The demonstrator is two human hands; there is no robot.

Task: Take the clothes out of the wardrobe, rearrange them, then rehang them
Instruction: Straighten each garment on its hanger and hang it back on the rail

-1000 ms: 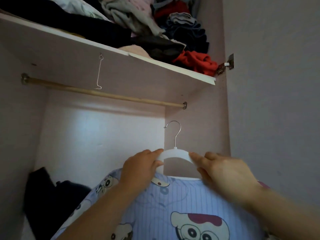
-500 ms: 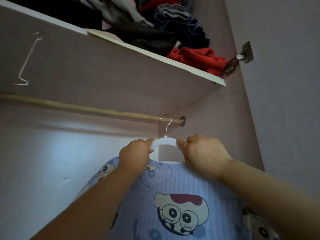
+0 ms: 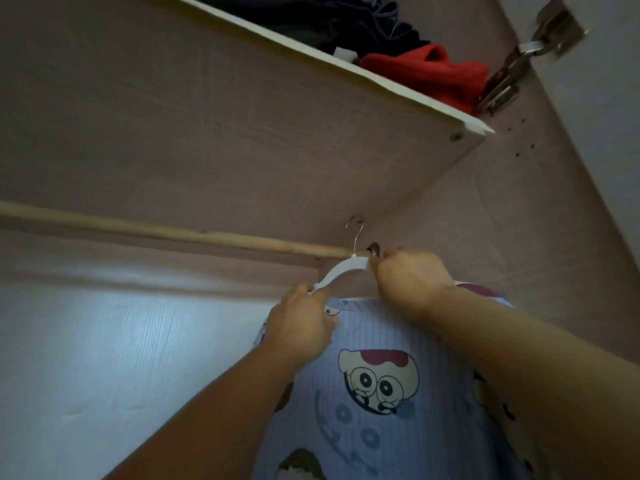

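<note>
A shelf (image 3: 311,60) piled with dark clothes (image 3: 346,22) and a red garment (image 3: 433,71) sits close above the wooden rod (image 3: 173,233), with a hinge (image 3: 519,64) past the shelf's right corner. The white hanger (image 3: 346,268), level a moment ago, now slopes down to the left. Its hook (image 3: 356,233) points up at the rod's right end. The left hand (image 3: 301,327) and right hand (image 3: 412,275) each have fingers clamped on one end of the hanger, and the blue cartoon shirt (image 3: 381,341) hangs below.

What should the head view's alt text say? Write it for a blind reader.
A left hand and a right hand hold up a white hanger bearing a blue cartoon-print shirt, its metal hook at the right end of the wooden rail. A shelf above holds red and dark clothes.
</note>
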